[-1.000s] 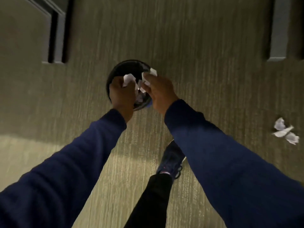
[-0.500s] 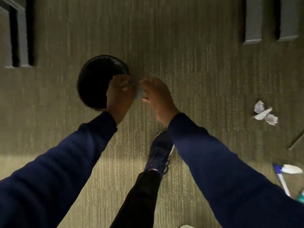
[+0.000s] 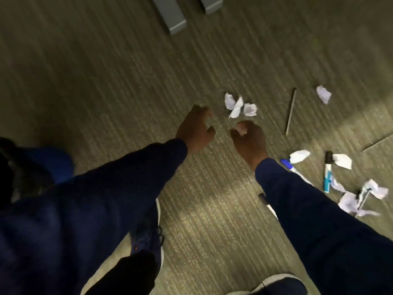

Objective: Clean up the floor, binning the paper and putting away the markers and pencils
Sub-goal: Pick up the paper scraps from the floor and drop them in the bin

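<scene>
- My left hand [image 3: 196,128]: fingers loosely curled and parted, nothing in it. A second ago it was over the bin shedding scraps; the bin is now out of view, so I judge that load binned.
- My right hand [image 3: 249,139]: curled more tightly, apparently empty, though a pale patch at the fingertips leaves me unsure. It has swung with the left toward the remaining litter.
- Paper cluster [image 3: 240,105]: three crumpled scraps on the carpet [image 3: 106,81], just beyond both hands; probably the next pickup.
- Pencil [image 3: 291,111]: lying alone, right of the cluster.
- Lone scrap [image 3: 323,94]: farther right.
- Blue-capped marker [image 3: 286,163] and black-capped marker [image 3: 327,171]: beside my right sleeve among more paper [image 3: 342,160]; all yet to be collected.
</scene>
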A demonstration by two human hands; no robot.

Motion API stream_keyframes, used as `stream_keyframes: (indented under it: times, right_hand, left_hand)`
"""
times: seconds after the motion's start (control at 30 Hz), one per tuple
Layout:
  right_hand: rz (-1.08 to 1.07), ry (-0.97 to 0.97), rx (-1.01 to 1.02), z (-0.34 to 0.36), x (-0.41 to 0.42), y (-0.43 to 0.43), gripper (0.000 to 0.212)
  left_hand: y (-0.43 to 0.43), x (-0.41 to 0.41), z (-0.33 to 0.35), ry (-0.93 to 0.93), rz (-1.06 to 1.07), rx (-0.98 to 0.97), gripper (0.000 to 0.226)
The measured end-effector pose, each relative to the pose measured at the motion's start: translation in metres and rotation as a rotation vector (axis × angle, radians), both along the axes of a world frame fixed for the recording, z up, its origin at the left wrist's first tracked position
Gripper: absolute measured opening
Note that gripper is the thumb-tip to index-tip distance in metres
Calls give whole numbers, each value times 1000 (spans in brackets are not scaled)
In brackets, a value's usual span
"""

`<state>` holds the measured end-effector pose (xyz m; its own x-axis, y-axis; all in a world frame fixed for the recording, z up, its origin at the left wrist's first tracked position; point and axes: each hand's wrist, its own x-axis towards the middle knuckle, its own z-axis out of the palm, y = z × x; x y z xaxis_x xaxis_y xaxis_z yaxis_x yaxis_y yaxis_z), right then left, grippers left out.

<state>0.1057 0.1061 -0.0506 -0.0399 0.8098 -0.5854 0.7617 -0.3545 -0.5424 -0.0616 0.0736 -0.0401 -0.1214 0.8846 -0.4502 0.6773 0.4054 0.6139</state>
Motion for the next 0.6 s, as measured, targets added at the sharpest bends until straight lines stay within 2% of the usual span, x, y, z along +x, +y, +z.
stream_keyframes:
  times: [0.13,0.27,0.33,0.43,0.53,0.6]
  right_hand:
    - [126,-158,156,-36,33,35,58]
    - [300,-209,254,-68,44,64,71]
    - [417,-255,293,-81,44,72,64]
    - [537,-330,368,-92,41,72,45]
    - [541,-345,373,-97,39,63,34]
    - [436,-296,337,-97,38,52,30]
  left_hand:
    - [59,34,-41,155,-247,53,52]
    - [98,59,-80,250,-300,29,64]
    - [102,65,-89,313,-324,42,56]
    - [91,65,-104,382,-350,193,34]
    - [73,59,-106,286,-298,219,29]
    - [59,56,-99,258,-282,179,34]
